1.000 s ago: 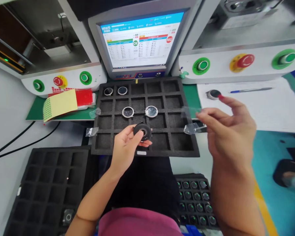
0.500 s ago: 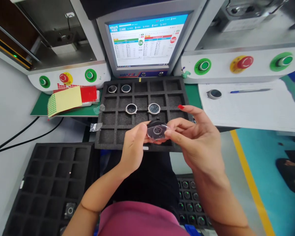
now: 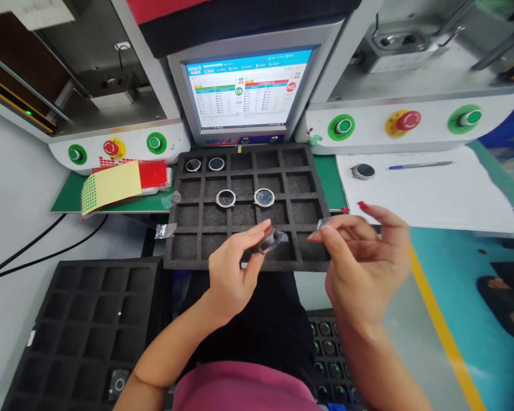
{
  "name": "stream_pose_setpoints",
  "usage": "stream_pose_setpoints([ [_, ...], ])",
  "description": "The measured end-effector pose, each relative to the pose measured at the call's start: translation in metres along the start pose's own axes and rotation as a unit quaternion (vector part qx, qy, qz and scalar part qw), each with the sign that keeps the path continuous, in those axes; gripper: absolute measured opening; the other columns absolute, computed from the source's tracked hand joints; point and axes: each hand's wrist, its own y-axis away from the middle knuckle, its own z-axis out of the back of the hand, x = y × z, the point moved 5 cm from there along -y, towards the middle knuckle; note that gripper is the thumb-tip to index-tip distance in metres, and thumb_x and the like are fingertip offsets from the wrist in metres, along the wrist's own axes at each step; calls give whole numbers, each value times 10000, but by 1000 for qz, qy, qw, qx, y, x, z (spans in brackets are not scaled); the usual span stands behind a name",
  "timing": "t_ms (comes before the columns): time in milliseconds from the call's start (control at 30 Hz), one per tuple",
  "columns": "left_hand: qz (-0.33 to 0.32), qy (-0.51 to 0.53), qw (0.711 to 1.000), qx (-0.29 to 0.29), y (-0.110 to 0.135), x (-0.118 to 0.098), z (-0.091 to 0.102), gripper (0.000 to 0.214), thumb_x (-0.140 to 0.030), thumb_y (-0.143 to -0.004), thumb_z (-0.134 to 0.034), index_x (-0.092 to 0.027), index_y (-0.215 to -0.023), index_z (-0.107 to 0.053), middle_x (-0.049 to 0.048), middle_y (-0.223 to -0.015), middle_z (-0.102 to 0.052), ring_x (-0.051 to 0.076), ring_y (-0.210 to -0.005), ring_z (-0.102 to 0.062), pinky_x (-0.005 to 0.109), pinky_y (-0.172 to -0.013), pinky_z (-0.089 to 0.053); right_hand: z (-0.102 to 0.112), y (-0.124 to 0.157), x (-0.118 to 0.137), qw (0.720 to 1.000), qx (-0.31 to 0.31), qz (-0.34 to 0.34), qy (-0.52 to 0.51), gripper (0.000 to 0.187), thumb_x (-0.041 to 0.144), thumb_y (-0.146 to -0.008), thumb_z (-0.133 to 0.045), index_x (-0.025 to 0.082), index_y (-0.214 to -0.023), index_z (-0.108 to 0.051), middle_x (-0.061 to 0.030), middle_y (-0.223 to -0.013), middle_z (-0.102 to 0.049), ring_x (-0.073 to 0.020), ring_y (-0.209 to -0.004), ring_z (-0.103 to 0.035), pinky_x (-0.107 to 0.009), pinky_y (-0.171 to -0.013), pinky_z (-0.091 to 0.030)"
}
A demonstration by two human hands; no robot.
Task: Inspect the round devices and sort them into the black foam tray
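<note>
My left hand [image 3: 233,274] pinches a round black watch body [image 3: 265,241] edge-on above the near row of a black foam tray [image 3: 308,197]. A bit of clear film clings to the watch body. My right hand [image 3: 364,260] hovers to the right, thumb and finger pinched on a small piece of clear film [image 3: 324,223]. The foam tray holds two small round parts [image 3: 204,164] in its back row and two silver-rimmed round parts [image 3: 244,197] in its second row.
A monitor [image 3: 244,91] stands behind the tray, with button panels [image 3: 120,145] on both sides. Paper with a pen [image 3: 420,165] and another watch body [image 3: 362,170] lies at right. Sticker sheets [image 3: 120,180] lie left. Black trays [image 3: 85,325] sit near my lap.
One second ago my right hand was out to the right with film. It came to the watch body in my left hand, then drew away rightward; the watch body is now tilted edge-on.
</note>
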Motion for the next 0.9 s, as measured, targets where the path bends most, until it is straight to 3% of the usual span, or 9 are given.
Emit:
stream_pose_setpoints([
  [100, -133, -99, 986, 12, 3, -7, 3, 203, -25, -926, -566, -144, -1074, -638, 146, -1239, -711, 188, -1146, -696, 274, -940, -591, -1, 12, -15, 984, 107, -129, -56, 369, 372, -871, -747, 246, -1130, -516, 24, -778, -714, -133, -650, -678, -269, -656, -587],
  [200, -212, -159, 963, 35, 3, -13, 0, 163, -63, -923, -625, -165, -1036, -685, 106, -1201, -723, 195, -1153, -689, 304, -955, -588, -4, 24, -27, 932, 195, -273, -140, 478, 470, -825, -772, 231, -1147, -511, 3, -799, -730, -149, -670, -699, -277, -634, -589],
  [333, -302, -177, 933, 85, 10, -21, -4, 274, -52, -825, -757, -229, -1032, -726, 13, -1030, -753, 175, -1020, -715, 349, -1014, -550, 8, 33, -33, 895, 180, -369, -174, 587, 263, -682, -882, 235, -1124, -498, 49, -762, -710, -94, -643, -669, -203, -636, -540],
  [500, -350, -166, 910, 149, 25, -2, -9, 385, 85, -678, -787, -221, -910, -768, 31, -985, -758, 183, -888, -727, 318, -930, -573, 27, 50, -34, 886, 155, -366, -241, 675, 287, -576, -939, 237, -1087, -501, 81, -737, -676, -79, -599, -641, -183, -598, -508],
  [567, -280, -125, 941, 143, 25, 10, -16, 320, 52, -692, -769, -197, -894, -768, 57, -1005, -765, 200, -870, -735, 312, -844, -593, 36, 57, -38, 901, 122, -337, -245, 683, 361, -571, -939, 249, -1090, -510, 76, -758, -674, -87, -612, -633, -208, -618, -520],
  [667, -19, 1, 994, 110, 21, 27, -26, 239, -181, -843, -720, -161, -1079, -748, 78, -996, -773, 212, -818, -743, 338, -770, -614, 48, 65, -44, 930, 55, -291, -219, 594, 479, -657, -873, 279, -1097, -526, 70, -789, -671, -106, -652, -628, -264, -702, -554],
  [767, 231, 167, 945, 158, 26, 39, -44, 516, -562, -818, -726, -162, -1144, -737, 72, -952, -779, 230, -815, -750, 327, -737, -638, 48, 68, -50, 938, 60, -263, -216, 555, 504, -698, -837, 300, -1135, -561, 59, -814, -690, -142, -702, -666, -322, -778, -587],
  [833, 294, 186, 915, 205, 26, 44, -52, 471, -550, -707, -827, -180, -996, -784, 59, -904, -788, 213, -772, -754, 261, -706, -640, 47, 65, -51, 942, 80, -254, -204, 573, 507, -669, -845, 301, -1147, -605, 52, -820, -710, -169, -739, -704, -330, -795, -602],
  [900, 305, 148, 914, 225, 24, 48, -51, 277, -380, -674, -882, -207, -877, -806, 39, -840, -791, 192, -694, -752, 218, -664, -636, 46, 62, -48, 946, 85, -256, -177, 547, 475, -654, -850, 300, -1126, -635, 51, -811, -721, -185, -762, -728, -314, -794, -612],
])
